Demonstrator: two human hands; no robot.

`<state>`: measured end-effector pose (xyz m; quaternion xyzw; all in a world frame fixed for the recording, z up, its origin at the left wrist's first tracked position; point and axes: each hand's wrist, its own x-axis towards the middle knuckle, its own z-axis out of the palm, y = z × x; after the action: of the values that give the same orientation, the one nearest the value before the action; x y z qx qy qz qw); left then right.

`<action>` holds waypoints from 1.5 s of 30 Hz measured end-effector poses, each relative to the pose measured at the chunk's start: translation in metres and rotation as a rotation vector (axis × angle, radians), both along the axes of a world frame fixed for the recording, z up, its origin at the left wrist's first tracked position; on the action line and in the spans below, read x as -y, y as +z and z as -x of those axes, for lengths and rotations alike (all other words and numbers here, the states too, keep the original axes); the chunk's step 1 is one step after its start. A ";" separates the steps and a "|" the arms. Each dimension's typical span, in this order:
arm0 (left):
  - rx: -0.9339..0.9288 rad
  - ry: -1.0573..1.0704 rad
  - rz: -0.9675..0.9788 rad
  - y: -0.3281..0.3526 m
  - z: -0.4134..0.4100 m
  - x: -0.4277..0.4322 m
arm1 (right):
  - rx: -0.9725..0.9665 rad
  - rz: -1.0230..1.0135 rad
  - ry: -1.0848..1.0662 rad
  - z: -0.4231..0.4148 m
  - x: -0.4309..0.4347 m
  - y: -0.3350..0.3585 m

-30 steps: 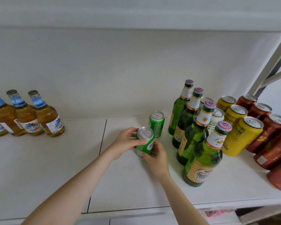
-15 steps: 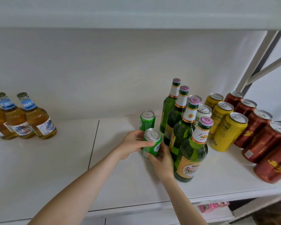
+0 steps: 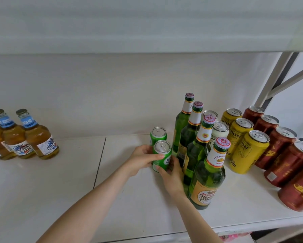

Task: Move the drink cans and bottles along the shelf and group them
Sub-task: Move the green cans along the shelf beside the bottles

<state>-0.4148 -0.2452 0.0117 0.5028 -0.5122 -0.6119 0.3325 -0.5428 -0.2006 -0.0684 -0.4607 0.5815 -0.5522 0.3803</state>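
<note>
So, head cam view: both my hands are wrapped round one small green can (image 3: 162,156) with a silver top. My left hand (image 3: 142,160) is on its left side with the thumb across the front, and my right hand (image 3: 171,178) is curled round its lower right. The can stands upright mid-way along the white shelf (image 3: 59,190), just in front of a second green can (image 3: 158,135) of the same kind.

Tight on the right is a row of four tall green glass bottles (image 3: 208,178) running front to back, and my right hand sits right up against them. Behind those are two pale cans (image 3: 219,132), then yellow cans (image 3: 248,153) and dark red cans (image 3: 278,148). Far left, well apart, stand amber bottles (image 3: 40,142) with blue neck labels.

The nearest green bottle's neck reads "YANJING". The yellow cans show "RON" and "BEER", nothing more that I can read.
</note>
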 end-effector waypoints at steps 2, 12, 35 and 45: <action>-0.001 0.011 -0.005 -0.001 0.000 0.003 | -0.013 -0.004 -0.004 -0.001 0.003 -0.001; 0.014 0.018 0.012 -0.001 0.001 0.008 | -0.045 -0.022 0.002 0.001 0.011 -0.004; 0.345 0.195 0.265 -0.031 -0.100 -0.011 | -0.523 -0.125 -0.046 -0.015 -0.045 0.014; 1.195 -0.057 0.782 -0.055 -0.154 -0.059 | -1.152 -0.088 -0.098 -0.040 -0.083 0.012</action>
<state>-0.2603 -0.1862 -0.0433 0.5824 -0.8015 -0.0117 0.1349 -0.5027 -0.1172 -0.0569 -0.6432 0.7379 -0.2045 -0.0050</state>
